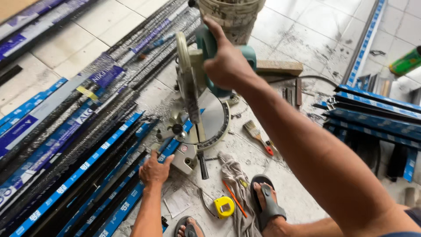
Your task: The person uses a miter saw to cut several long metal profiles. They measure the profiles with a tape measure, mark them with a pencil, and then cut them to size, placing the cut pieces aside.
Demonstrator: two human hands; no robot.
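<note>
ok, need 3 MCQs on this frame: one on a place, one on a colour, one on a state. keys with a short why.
1. Where does the tape measure lie?
A. on the floor by the sandalled foot
B. on the saw table
C. in the bucket

2. What colour is the handle of the miter saw?
A. red
B. teal
C. yellow

3. What is the left hand doing?
A. holding the paintbrush
B. hanging free in the air
C. pressing down on the blue-wrapped profile

Answers: 1 A, the yellow case sits on the tile beside the foot. 2 B, the right hand grips a teal handle. 3 C, the palm rests flat on the strip beside the saw base.
</note>
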